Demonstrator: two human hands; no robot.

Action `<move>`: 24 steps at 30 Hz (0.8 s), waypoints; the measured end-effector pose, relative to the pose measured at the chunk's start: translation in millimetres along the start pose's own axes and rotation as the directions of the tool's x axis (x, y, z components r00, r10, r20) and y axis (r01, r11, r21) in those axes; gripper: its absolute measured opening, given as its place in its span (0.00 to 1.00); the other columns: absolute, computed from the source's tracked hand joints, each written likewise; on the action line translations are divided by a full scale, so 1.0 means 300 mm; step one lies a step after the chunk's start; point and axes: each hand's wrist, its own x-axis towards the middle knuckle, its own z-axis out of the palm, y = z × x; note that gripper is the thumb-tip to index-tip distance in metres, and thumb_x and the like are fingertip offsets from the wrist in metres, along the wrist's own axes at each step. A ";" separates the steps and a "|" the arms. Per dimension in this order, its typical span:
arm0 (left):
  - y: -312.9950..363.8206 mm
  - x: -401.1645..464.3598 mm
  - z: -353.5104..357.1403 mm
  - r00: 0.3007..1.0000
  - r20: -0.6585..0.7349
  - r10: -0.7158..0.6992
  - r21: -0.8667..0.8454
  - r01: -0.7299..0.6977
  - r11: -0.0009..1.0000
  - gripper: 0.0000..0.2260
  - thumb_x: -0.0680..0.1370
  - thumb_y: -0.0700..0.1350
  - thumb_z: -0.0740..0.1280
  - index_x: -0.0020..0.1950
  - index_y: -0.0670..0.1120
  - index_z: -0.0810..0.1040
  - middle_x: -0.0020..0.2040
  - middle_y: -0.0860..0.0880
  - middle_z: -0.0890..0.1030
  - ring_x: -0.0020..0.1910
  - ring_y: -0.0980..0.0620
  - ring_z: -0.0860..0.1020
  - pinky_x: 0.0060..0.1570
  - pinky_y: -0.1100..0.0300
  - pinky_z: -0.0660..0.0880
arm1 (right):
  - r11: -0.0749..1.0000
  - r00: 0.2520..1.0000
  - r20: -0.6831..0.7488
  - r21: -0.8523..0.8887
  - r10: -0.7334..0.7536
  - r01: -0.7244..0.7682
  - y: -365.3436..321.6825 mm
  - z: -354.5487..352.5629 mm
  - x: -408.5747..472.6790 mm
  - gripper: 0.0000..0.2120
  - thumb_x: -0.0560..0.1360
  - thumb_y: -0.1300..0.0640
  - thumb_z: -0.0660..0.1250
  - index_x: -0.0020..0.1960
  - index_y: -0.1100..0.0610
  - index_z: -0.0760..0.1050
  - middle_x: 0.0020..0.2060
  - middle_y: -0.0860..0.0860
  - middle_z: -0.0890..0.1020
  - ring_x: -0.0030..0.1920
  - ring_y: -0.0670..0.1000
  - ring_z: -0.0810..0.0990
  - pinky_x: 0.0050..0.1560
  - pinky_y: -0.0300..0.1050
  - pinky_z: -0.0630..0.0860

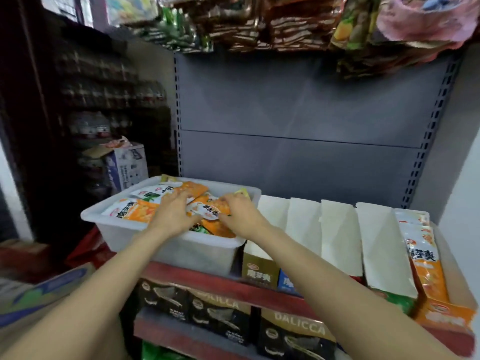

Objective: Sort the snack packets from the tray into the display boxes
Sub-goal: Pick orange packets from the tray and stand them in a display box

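Here, at the picking step, my left hand (174,213) lies with fingers spread on the packets (145,211) in the tray (181,249) while my right hand (240,213) pinches an orange one, which must next be lifted to the boxes (337,240) alongside.

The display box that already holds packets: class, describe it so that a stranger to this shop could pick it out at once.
Find the red-edged shelf under the grey back panel, with a white tray at its left. A row of display boxes stands to the tray's right. The one wanted is the last box at the far right: it alone has an orange front and a stack of orange and white packets inside.
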 end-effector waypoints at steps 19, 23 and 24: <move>-0.065 0.017 0.003 0.999 0.032 -0.031 0.111 0.027 0.993 0.36 0.67 0.66 0.69 0.71 0.54 0.66 0.71 0.51 0.68 0.70 0.47 0.64 0.67 0.50 0.63 | 0.992 0.982 -0.138 0.044 0.125 -0.120 -0.086 0.025 0.097 0.18 0.76 0.61 0.57 0.27 0.57 0.59 0.27 0.56 0.70 0.34 0.58 0.70 0.35 0.49 0.63; -0.062 -0.001 -0.006 0.998 -0.019 0.060 0.031 -0.060 0.998 0.36 0.65 0.68 0.69 0.69 0.56 0.68 0.69 0.53 0.71 0.68 0.48 0.68 0.62 0.51 0.66 | 0.938 0.956 -0.223 0.328 0.189 -0.109 -0.115 0.003 0.093 0.14 0.72 0.59 0.59 0.33 0.68 0.69 0.29 0.58 0.70 0.34 0.63 0.74 0.38 0.57 0.77; -0.059 -0.008 -0.009 0.997 -0.029 0.066 0.017 -0.066 0.998 0.34 0.65 0.68 0.69 0.68 0.55 0.69 0.67 0.53 0.73 0.66 0.49 0.70 0.59 0.52 0.67 | 0.924 0.959 -0.212 0.370 0.189 -0.100 -0.122 0.002 0.094 0.14 0.71 0.58 0.60 0.33 0.68 0.68 0.29 0.57 0.69 0.35 0.64 0.76 0.40 0.59 0.78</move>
